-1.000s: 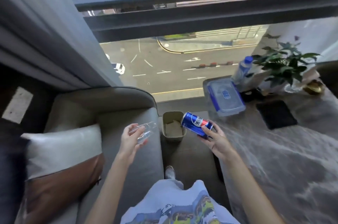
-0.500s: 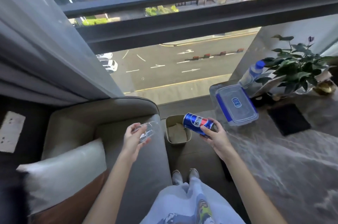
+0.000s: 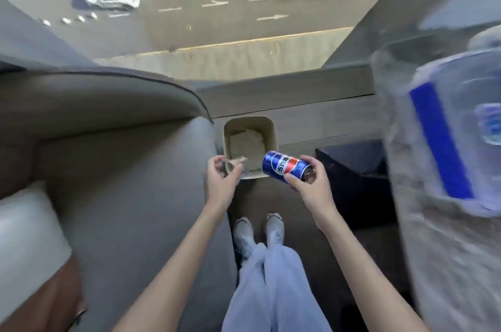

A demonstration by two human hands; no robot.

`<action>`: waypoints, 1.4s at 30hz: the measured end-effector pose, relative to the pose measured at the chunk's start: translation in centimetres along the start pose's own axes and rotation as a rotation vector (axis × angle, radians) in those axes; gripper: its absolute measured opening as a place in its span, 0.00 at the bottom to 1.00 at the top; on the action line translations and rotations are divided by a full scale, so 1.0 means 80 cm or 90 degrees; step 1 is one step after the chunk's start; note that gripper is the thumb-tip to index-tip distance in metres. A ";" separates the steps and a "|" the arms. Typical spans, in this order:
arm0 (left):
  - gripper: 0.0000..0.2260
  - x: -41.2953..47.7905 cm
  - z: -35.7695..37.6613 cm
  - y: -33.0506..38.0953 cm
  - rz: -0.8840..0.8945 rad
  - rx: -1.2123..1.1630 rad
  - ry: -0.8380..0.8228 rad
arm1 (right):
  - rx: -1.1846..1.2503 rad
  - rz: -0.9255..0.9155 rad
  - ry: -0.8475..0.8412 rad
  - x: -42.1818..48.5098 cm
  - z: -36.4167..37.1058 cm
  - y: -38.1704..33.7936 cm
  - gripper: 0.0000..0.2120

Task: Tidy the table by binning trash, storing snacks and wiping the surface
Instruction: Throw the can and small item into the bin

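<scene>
A small beige bin (image 3: 272, 133) stands on the floor between the sofa and the table, with pale paper lying in its bottom. My left hand (image 3: 221, 180) holds a clear plastic cup (image 3: 234, 166), tilted, over the bin's near left corner. My right hand (image 3: 309, 186) grips a blue cola can (image 3: 284, 167) lying sideways, its base end over the bin's near right rim. A clear storage box with a blue clip (image 3: 447, 136) sits blurred on the marble table (image 3: 444, 264) at the right.
A grey sofa (image 3: 122, 182) fills the left, with a white and brown cushion (image 3: 27, 245) at the lower left. My legs and shoes (image 3: 257, 231) stand on the dark floor just behind the bin. A glass wall ahead looks down on a street.
My head has leaned forward and down, so the bin is now central and close. Both hands have moved toward it, the cup and the can now over its near rim.
</scene>
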State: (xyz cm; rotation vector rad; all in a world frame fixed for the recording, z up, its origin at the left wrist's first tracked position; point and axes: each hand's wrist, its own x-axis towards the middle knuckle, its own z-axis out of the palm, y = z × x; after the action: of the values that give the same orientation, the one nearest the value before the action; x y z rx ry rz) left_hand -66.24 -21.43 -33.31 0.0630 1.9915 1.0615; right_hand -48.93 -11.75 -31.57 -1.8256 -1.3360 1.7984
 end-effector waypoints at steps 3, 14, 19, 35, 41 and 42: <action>0.20 0.095 0.053 -0.066 0.042 0.108 0.012 | -0.106 -0.052 0.015 0.099 0.031 0.071 0.27; 0.21 0.293 0.157 -0.235 0.233 0.494 -0.012 | -0.589 -0.271 -0.085 0.313 0.123 0.250 0.30; 0.19 0.336 0.172 -0.264 0.274 0.631 -0.032 | -0.670 -0.247 -0.130 0.357 0.145 0.282 0.28; 0.30 0.233 0.096 -0.204 0.294 0.740 -0.202 | -0.720 -0.255 -0.135 0.249 0.091 0.209 0.31; 0.30 0.064 -0.003 -0.072 0.208 0.693 -0.253 | -0.699 -0.205 -0.116 0.051 0.040 0.076 0.32; 0.30 0.031 -0.021 -0.048 0.201 0.689 -0.251 | -0.692 -0.206 -0.117 0.014 0.032 0.051 0.32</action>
State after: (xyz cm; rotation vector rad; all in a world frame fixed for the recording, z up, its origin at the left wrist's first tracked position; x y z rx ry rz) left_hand -67.79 -23.97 -37.16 1.0899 1.9813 0.0103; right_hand -49.66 -14.20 -35.81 -1.6398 -2.8447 1.1167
